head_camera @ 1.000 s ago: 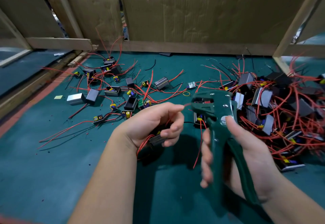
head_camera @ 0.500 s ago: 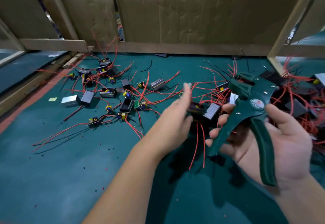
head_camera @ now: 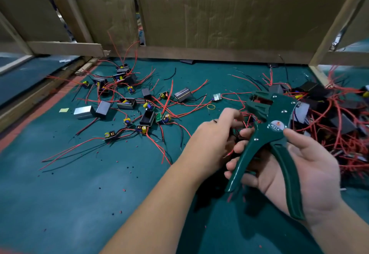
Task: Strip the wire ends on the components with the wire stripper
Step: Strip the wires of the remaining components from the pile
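**Desk:** While we read left to right across the teal felt-topped workbench (head_camera: 69, 194), what sits at the far edge?

**Photographer:** First a small yellow paper square (head_camera: 63, 110), then a silver rectangular metal case (head_camera: 82, 112) touching a dark grey one (head_camera: 103, 107). Beyond them is a loose scatter of small circuit-board components (head_camera: 127, 103) with yellow capacitors and red and black leads. They lie flat below the brown cardboard wall (head_camera: 229, 18).

**Desk:** And centre frame?

**Photographer:** A thin yellow rubber ring (head_camera: 210, 104) lies on the felt. Nearer the camera, the person's left hand (head_camera: 213, 138) is raised with its back to the lens. Its fingers are curled around thin red wires (head_camera: 229, 153). What the wires lead to is hidden behind the hand.

**Desk:** The tool?

**Photographer:** A dark green pistol-handled wire stripper (head_camera: 263, 126), held above the bench just right of the left hand. The right hand (head_camera: 311, 166) grips it palm up. Its fingers wrap one handle, the thumb lies beside the round label, and the other handle crosses the palm. The handles are spread apart and the head points up and away. I cannot tell whether a wire sits in the head.

**Desk:** Far right?

**Photographer:** A dense heap of dark box-shaped components (head_camera: 339, 122) tangled in red wire lies on the bench behind the stripper.
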Motion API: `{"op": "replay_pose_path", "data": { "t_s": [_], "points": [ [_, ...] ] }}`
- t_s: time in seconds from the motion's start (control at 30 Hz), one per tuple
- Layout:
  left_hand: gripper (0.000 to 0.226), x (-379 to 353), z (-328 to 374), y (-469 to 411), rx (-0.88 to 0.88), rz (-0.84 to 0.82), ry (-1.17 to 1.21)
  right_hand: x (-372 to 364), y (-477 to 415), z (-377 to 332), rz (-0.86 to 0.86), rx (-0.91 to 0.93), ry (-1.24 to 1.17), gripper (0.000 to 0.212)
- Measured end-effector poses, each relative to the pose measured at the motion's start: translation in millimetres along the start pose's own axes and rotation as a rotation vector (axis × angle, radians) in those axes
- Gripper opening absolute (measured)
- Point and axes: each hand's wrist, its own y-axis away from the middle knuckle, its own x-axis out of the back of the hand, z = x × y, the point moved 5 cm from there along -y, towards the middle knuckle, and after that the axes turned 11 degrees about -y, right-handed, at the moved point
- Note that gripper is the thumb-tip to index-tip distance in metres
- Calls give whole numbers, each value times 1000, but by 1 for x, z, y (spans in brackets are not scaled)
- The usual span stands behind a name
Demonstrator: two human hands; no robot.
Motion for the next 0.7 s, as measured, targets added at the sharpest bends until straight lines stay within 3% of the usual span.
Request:
{"op": "replay_pose_path", "data": {
  "t_s": [0.07,0.13,0.23,0.33,0.47,0.6,0.7],
  "points": [
    [58,12,-2,0,-25,136,-53,4,-2,2,93,12,58,62],
    [73,23,-12,0,25,206,-117,4,-2,3,133,28,107,55],
    [97,32,-34,0,189,179,-167,3,-1,3,148,50,149,40],
    [105,27,-59,3,344,56,-148,1,-2,7,110,37,164,53],
    [101,28,-73,5,439,77,-185,3,-4,13,86,14,191,66],
    [88,40,-94,10,664,142,-178,9,-6,10,135,53,265,68],
    [65,50,-96,10,633,277,-195,16,-7,10,203,42,317,64]
  ]
}}
